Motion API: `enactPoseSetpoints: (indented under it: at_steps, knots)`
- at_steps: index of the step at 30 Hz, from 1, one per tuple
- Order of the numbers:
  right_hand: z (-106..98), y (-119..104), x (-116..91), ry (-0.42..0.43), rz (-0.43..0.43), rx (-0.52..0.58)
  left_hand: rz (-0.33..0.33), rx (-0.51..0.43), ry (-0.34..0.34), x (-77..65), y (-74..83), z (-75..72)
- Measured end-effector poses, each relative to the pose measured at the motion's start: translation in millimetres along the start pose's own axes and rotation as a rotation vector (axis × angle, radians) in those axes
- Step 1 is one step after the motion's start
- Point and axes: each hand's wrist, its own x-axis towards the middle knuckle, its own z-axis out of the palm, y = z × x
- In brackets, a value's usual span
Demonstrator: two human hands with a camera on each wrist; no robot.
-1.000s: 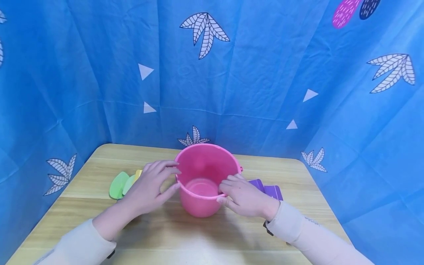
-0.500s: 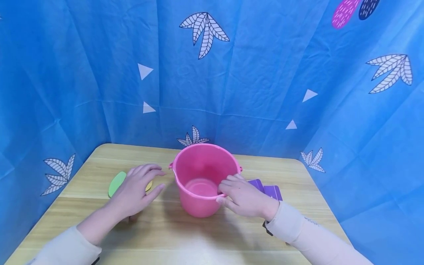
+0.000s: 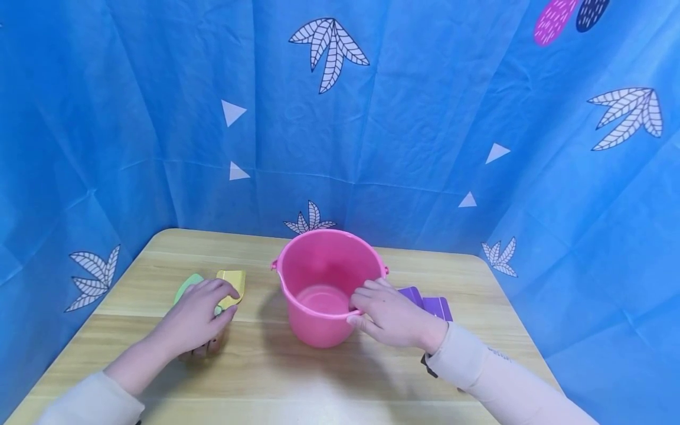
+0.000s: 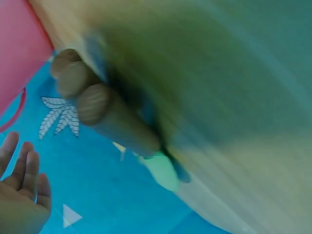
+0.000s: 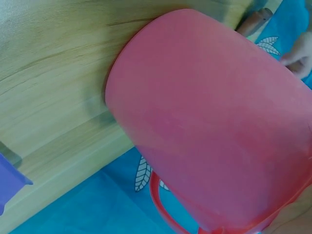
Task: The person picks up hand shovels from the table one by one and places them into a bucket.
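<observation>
A pink bucket (image 3: 319,330) stands upright mid-table, its inside in view from above. My right hand (image 3: 393,316) grips its near right rim, the thumb outside and the fingers over the edge. My left hand (image 3: 193,319) hovers left of the bucket with loosely bent fingers, apart from the tools below. Under it lie a green blade (image 3: 187,288) and a yellow scoop (image 3: 232,286), partly covered by the hand. Several thick brown handles (image 4: 119,122) show in the left wrist view, one leading to a green blade (image 4: 163,170).
Purple scoop-like pieces (image 3: 437,307) lie right of the bucket, partly behind my right hand. A red bucket handle (image 5: 165,209) hangs at its far side in the right wrist view. Blue patterned cloth (image 3: 340,147) surrounds the wooden table (image 3: 319,389) at back and sides.
My left hand has left the bucket's left rim and moved left and down over the tools. More of the yellow scoop now shows. The right hand and bucket have stayed put.
</observation>
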Motion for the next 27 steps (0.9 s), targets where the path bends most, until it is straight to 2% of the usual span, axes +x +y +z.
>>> enactPoseSetpoints:
  at_steps: [11,17,27]
  knots:
    - [0,0,0,0.004,0.006,0.004,-0.055,0.014,-0.140,-14.7,-11.2,13.9]
    - [0,0,-1,0.013,-0.003,0.004,-0.077,-0.004,-0.166,-18.5,-14.5,18.6]
    - [1,1,0,0.020,-0.015,-0.002,-0.049,-0.026,-0.192,-22.1,-14.9,22.0]
